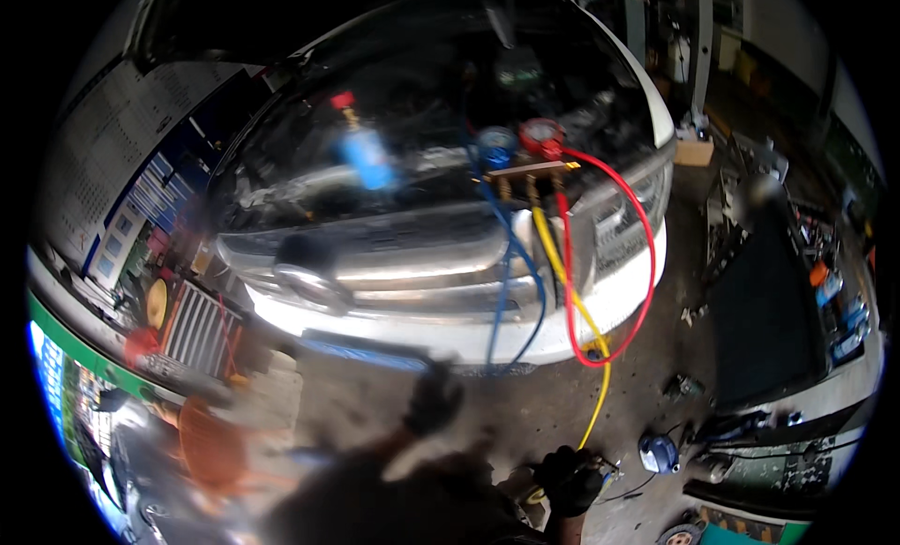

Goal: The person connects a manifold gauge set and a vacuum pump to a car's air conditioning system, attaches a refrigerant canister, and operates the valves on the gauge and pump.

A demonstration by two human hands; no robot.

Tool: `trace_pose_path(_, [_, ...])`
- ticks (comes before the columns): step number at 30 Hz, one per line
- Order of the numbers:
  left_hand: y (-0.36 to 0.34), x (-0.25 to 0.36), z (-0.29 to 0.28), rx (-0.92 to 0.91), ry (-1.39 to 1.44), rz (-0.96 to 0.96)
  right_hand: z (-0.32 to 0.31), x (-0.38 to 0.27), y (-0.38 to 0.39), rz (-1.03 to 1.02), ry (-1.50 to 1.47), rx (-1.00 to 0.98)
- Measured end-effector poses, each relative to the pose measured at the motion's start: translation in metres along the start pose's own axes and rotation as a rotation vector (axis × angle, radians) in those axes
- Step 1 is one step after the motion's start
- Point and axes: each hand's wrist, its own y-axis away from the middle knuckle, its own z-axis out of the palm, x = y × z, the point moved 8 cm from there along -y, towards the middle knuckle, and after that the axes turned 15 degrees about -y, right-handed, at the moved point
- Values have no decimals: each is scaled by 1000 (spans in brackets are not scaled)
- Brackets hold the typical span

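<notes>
Seeing at five o'clock: right hand (569, 481), black-gloved, with fingers curled at the lower end of a yellow hose (547, 236), beside a small metal fitting (609, 472); not being able to tell whether gripping either. Seeing at six o'clock: left hand (434, 402), black-gloved, motion-blurred, well apart from the hose; not being able to tell opening or contents.

Finding at one o'clock: manifold gauge set (530, 170), with one blue and one red gauge, showing before the open engine bay (431, 123) of a car (403, 273). Counting also, as attached: looping red hose (651, 240), towards three o'clock; hanging blue hose (532, 259), inward of the yellow.

Noting at eleven o'clock: blue canister (367, 159), red-capped, blurred. Noting at eight o'clock: orange stool (211, 447).
</notes>
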Motion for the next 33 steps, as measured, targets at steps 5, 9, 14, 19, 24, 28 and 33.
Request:
trace_pose_path(5, [-195,-132,-143,472,265,-302,51,91,-26,324,436,-218])
trace_pose_path(9, [-340,-201,-144,190,683,-256,16,127,-33,199,168,62])
trace_pose_path(14, [-392,-215,-120,304,491,83,24,168,-50,51,428,229])
trace_pose_path(19, [-336,-183,-196,307,975,53,62,172,-69,-52,689,151])
trace_pose_path(24, [-179,-134,-256,218,619,109,100,188,-106,-155,1164,161])
trace_pose_path(28, [-96,-110,-203,196,9,294,123,213,-127,-290,1795,-78])
trace_pose_path(33, [-62,-105,-197,92,53,212,132,245,-144,-369,1955,-411])
